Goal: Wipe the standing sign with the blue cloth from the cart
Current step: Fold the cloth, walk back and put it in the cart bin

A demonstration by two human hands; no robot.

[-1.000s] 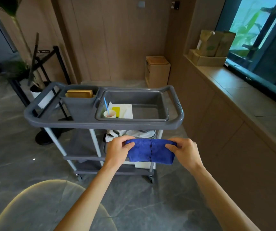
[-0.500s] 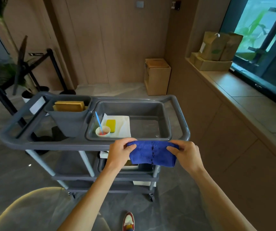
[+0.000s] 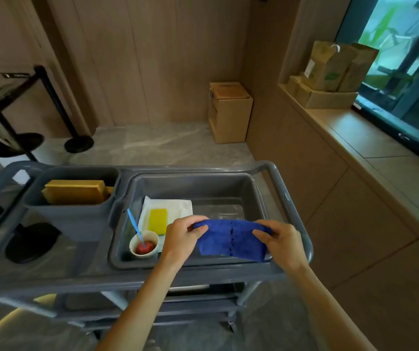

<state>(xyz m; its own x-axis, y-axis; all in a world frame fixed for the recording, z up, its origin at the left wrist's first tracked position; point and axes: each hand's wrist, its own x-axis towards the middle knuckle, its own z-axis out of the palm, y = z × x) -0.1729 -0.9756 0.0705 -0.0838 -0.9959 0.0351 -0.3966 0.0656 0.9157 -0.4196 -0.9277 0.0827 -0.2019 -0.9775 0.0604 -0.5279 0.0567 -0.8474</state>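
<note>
Cloth first: you hold the blue cloth in both hands, just above the front edge of the big grey tub on top of the cart. Your left hand pinches its left end and your right hand pinches its right end, thumbs on top. Both hands are closed on the cloth, and the cloth hangs between them.

So the pick-up part looks done, I think. The wiping part is not started. The standing sign seems to be the dark frame with round black feet, far off to your left by the wall. It is well apart from the cloth, and part of it is cut off by the edge of the view. You would need to turn left and walk over to it.

The cloth is folded into a wide strip. Its long side runs left to right, from one hand to the other. Its flat face points up and toward you. The top edge bows up a little in the middle.
</note>
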